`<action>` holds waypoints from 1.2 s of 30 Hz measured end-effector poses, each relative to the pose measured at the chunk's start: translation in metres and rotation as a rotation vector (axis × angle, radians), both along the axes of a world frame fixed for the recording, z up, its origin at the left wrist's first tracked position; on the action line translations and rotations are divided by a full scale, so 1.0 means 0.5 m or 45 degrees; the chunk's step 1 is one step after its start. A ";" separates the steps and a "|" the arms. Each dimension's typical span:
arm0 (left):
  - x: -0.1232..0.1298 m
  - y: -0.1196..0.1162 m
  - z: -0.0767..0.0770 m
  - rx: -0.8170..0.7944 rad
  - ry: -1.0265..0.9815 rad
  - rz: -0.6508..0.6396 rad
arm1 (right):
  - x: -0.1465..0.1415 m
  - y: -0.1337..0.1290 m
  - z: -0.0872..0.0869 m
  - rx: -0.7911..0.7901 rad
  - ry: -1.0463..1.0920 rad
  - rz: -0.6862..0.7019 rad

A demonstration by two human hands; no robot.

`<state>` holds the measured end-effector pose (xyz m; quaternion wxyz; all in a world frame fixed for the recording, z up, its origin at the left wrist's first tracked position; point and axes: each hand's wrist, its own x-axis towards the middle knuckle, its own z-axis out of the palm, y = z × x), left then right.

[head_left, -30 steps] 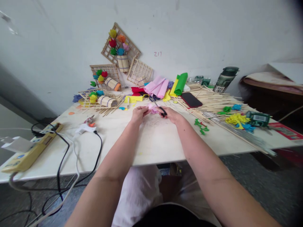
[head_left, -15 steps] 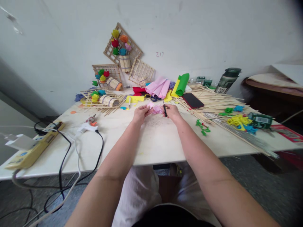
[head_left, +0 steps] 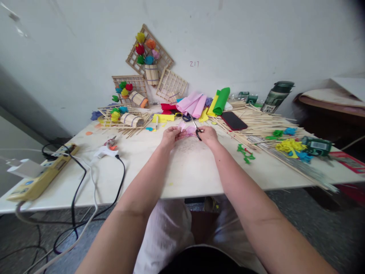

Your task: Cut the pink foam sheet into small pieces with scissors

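Between my hands is a small piece of pink paper [head_left: 190, 131], pinched at its left side by the fingers of my left hand [head_left: 171, 136]. My right hand [head_left: 208, 135] grips a pair of scissors [head_left: 197, 131] by its black handles. The metal blades point up and away, toward the rolled pink sheet [head_left: 192, 104] behind. Whether the blades touch the small pink piece, I cannot tell. Just beyond my hands lies a second pair of scissors with dark blue handles [head_left: 186, 118].
Wooden sticks [head_left: 256, 118] and a dark phone [head_left: 234, 120] lie to the right, near green paper pieces [head_left: 246, 153]. At left are a white glue gun [head_left: 106, 152], its black cord, and a yellow power strip [head_left: 42, 175]. Stick lattices with paper flowers [head_left: 149, 59] lean on the wall.
The scissors in my right hand have turned, so their blades and handle loops show more plainly. Both hands stay in nearly the same place, and the view has shifted slightly.
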<state>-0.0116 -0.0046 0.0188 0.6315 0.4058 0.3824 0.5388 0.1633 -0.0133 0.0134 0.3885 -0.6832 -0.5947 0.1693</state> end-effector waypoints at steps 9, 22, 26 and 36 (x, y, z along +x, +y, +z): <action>0.002 0.003 -0.011 -0.001 -0.032 0.057 | -0.007 -0.023 0.013 -0.139 -0.531 -0.129; 0.009 0.001 -0.012 0.040 -0.050 0.009 | -0.024 -0.024 0.020 -0.226 -0.581 -0.133; 0.008 -0.002 -0.009 0.035 -0.059 -0.008 | -0.023 -0.022 0.018 -0.177 -0.517 -0.189; 0.008 0.006 -0.017 0.051 -0.025 0.040 | -0.024 -0.025 0.018 -0.246 -0.512 -0.112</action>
